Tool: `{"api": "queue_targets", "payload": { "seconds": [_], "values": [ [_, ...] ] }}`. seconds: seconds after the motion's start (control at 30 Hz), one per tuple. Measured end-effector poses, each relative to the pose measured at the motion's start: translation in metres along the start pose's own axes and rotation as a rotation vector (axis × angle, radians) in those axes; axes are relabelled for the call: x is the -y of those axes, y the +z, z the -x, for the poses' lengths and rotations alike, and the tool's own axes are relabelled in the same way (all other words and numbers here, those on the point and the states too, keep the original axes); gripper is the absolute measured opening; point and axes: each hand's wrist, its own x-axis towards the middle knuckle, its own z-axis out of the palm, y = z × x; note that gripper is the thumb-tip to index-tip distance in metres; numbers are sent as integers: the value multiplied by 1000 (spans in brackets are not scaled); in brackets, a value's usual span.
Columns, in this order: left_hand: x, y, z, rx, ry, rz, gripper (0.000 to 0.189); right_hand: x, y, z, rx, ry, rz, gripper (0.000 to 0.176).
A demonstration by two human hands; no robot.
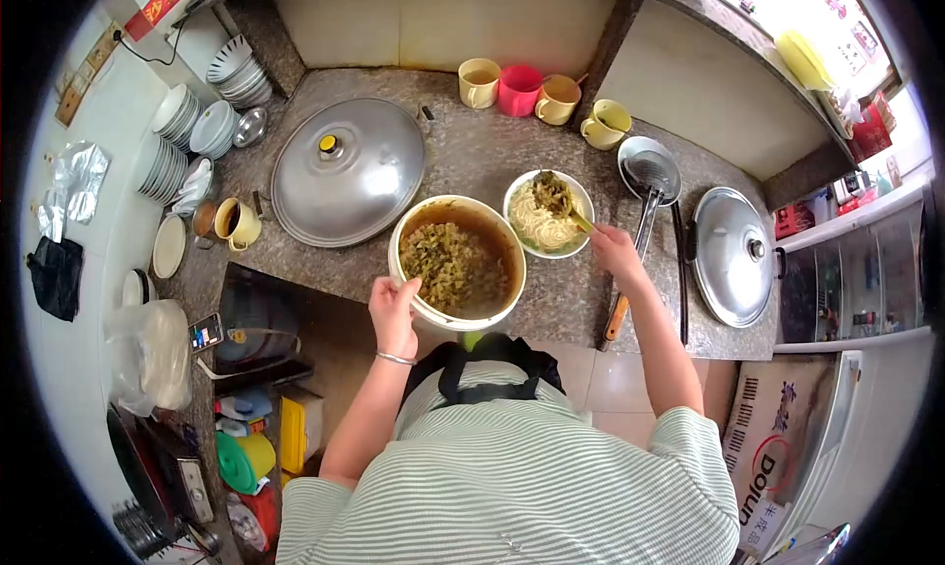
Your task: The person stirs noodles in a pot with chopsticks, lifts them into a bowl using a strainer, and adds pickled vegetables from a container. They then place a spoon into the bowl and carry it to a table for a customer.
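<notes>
My left hand is closed on the near-left rim of a white bucket. Chopped greenish-brown pickled vegetables in brown liquid fill part of it. In my right hand is a yellow-green spoon, its head over a white bowl just right of the bucket. Pale noodles lie in that bowl, with a dark heap of chopped vegetables on top at the far side. The spoon's head is partly hidden by the vegetables.
A large metal lid lies behind the bucket to the left. Several mugs line the back. A strainer ladle, long dark chopsticks and another lid lie right. Stacked bowls stand far left.
</notes>
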Motion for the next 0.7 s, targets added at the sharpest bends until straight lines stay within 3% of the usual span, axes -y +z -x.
{"api": "queue_targets", "payload": {
  "seconds": [0.03,0.13,0.47,0.7],
  "values": [
    [0,0,1,-1,-10,-5,25,-13,-1,-8,-3,-1,0,27],
    [4,-3,0,-10,-15,-18,25,-63,-5,-41,-268,-470,403,29],
    [11,-10,-3,-33,-8,-26,24,-65,10,-43,-488,-352,618,32],
    [8,-10,-1,-23,-43,-40,23,-69,3,-35,-579,-476,746,34]
  ]
}}
